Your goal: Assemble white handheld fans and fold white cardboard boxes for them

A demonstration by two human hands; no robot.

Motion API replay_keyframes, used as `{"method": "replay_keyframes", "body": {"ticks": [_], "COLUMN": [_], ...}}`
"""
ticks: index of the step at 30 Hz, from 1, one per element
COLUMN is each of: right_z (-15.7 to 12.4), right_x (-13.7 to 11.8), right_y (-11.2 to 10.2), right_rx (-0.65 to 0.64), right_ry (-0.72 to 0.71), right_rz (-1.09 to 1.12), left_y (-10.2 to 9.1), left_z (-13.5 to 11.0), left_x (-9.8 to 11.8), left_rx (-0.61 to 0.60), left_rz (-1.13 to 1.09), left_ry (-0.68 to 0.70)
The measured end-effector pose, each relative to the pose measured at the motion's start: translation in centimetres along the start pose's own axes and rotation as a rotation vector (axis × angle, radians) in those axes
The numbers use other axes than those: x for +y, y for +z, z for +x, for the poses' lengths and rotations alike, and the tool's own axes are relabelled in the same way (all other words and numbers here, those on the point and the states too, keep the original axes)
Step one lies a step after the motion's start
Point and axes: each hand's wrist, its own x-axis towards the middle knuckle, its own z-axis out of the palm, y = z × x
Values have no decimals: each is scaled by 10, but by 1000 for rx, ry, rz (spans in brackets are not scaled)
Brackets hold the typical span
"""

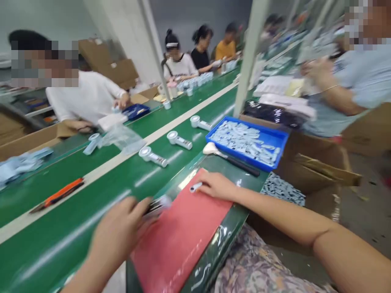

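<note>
My left hand [120, 228] is closed around a handheld device [157, 205] with a dark-striped body and a pale end, smeared by motion, above the left edge of a red sheet [186, 232]. Between the fingers of my right hand [218, 185] is a small light-blue plastic piece [196, 187] with a dark spot, held low over the sheet's far end. Many similar pieces lie in a blue tray [282, 148] beyond that hand. A mallet [233, 158] with a pale head and black handle rests in front of the tray.
On the green conveyor belt [106, 211] lie several pale round-headed devices [179, 140] and orange-handled pliers [64, 193]. An open carton [324, 171] stands right of the tray, with more small pieces [282, 189] beside it. Co-workers [88, 95] sit along the line. A post [249, 61] rises behind the tray.
</note>
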Motion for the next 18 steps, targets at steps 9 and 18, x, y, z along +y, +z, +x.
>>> {"method": "replay_keyframes", "body": {"ticks": [9,18], "right_z": [-8,-2], "right_x": [-19,-56], "right_y": [-9,16], "right_rx": [-62,-113], "right_ry": [3,-152], "right_rz": [138,-130], "left_y": [56,54], "left_z": [14,5], "left_x": [55,45], "left_rx": [-286,-123], "left_rz": [-136,-464], "left_ry": [-101,-141]}}
